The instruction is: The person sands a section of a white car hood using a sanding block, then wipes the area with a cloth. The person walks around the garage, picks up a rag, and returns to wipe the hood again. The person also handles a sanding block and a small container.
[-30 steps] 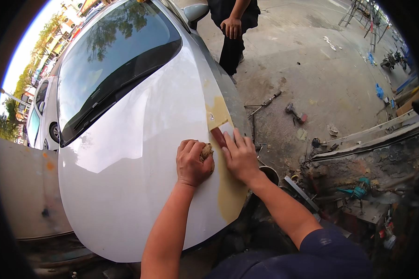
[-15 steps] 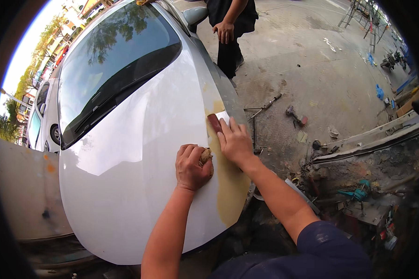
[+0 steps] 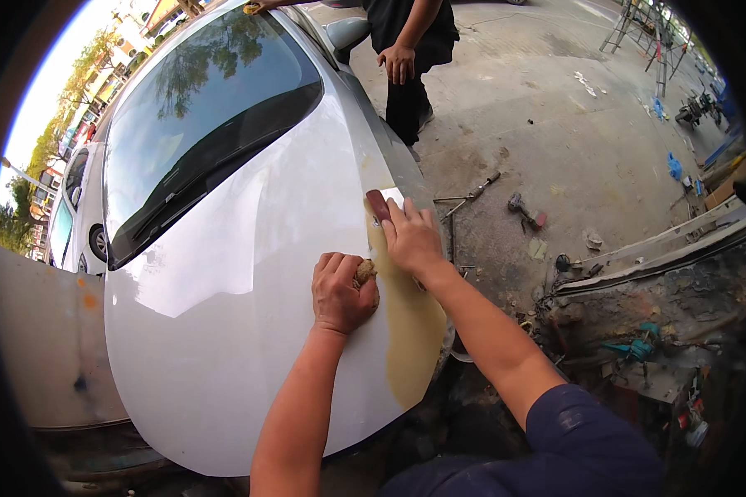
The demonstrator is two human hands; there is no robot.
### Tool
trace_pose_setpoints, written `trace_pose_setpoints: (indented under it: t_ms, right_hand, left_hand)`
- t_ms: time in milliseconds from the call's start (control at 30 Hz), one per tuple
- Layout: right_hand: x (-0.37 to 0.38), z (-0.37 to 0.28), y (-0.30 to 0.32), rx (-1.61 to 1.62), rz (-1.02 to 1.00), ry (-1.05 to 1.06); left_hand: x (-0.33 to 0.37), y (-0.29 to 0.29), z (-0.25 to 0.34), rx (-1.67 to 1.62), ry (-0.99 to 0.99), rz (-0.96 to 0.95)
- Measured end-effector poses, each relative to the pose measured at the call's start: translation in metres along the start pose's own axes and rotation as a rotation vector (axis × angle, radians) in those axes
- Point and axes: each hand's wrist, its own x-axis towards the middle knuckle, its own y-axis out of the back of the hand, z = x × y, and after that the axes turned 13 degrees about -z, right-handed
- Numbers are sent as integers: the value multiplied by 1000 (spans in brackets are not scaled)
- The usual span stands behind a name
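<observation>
Flat against the right edge of the white car hood point(image 3: 207, 373), my right hand point(image 3: 414, 240) holds what looks like a sanding block point(image 3: 379, 205), reddish-brown at its left end, with a white part by my fingers. It lies over the upper part of a long yellowish filler patch point(image 3: 414, 340). To the left of the patch, my left hand point(image 3: 338, 291) is closed around a crumpled tan rag point(image 3: 365, 272) and rests on the hood. My fingers hide much of both held things.
Another person's hand point(image 3: 398, 63) hangs beside the side mirror point(image 3: 348, 31); a second hand point(image 3: 261, 6) is at the windshield's top with something yellow. On the right floor lie a metal tool point(image 3: 479, 187), a power tool point(image 3: 526, 211) and a long panel point(image 3: 655, 257).
My right hand and the block have shifted slightly up and left along the filler patch. My left hand has barely moved. The yellow thing at the windshield's top shows more.
</observation>
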Motion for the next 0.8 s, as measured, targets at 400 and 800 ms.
trace_pose_setpoints:
  t_ms: [400,800]
  right_hand:
    - [52,-1,-7,-14,33,-66]
    - [-79,-28,15,-55,11,69]
  left_hand:
    - [9,-6,-9,32,27,-10]
    - [9,-10,-17,14,115,161]
